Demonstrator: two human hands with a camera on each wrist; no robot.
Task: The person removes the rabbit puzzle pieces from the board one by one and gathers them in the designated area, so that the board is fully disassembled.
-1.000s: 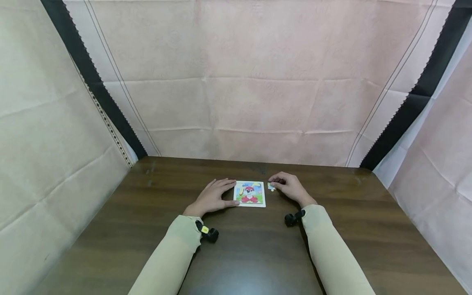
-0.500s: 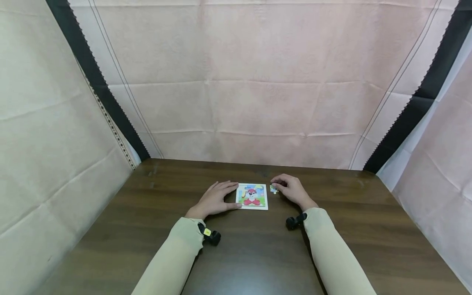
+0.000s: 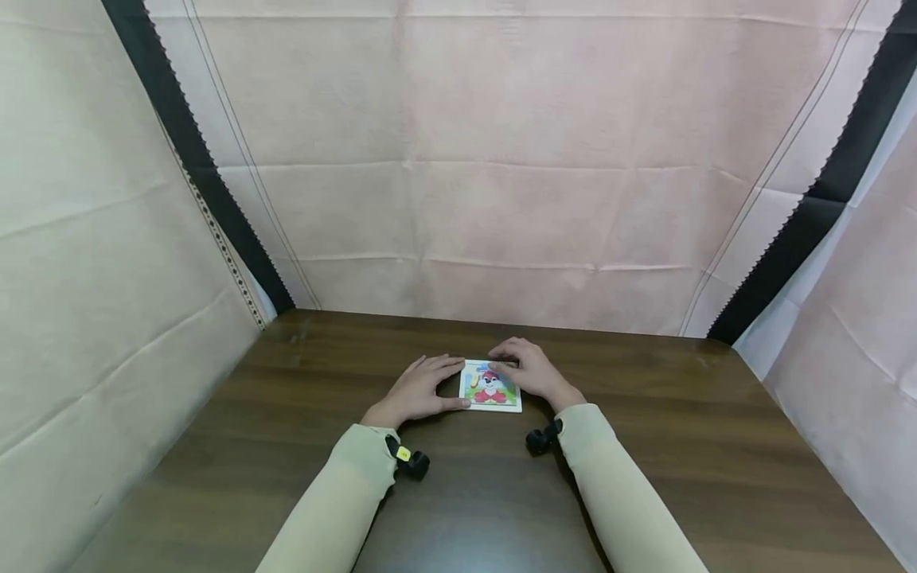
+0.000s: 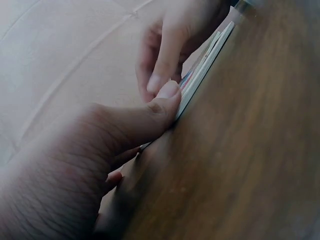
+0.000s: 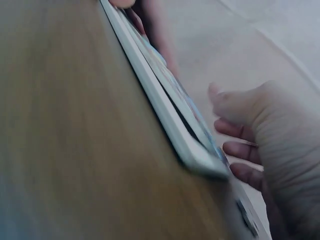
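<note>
A small jigsaw puzzle (image 3: 490, 386) in a white frame shows a red and white cartoon animal and lies on the table. My left hand (image 3: 415, 387) holds its left side, thumb at the near corner and fingers at the far one. In the left wrist view the left thumb (image 4: 165, 102) presses the frame's edge. My right hand (image 3: 530, 370) reaches over the puzzle's far right part, hiding it. In the right wrist view the right thumb and fingers (image 5: 242, 150) are loosely bent, with nothing visible between them. A thin blurred flat thing (image 5: 246, 217) lies beyond the frame's right end.
The brown wooden table (image 3: 458, 493) ends at a far edge close behind the puzzle. Pale cloth walls (image 3: 501, 199) with black strips (image 3: 208, 183) enclose it at the back and both sides. Each wrist wears a small black camera (image 3: 415, 464).
My right hand has moved left from the loose puzzle piece beside the frame to over the puzzle's far right part. The left hand keeps its hold. The head view has shifted slightly.
</note>
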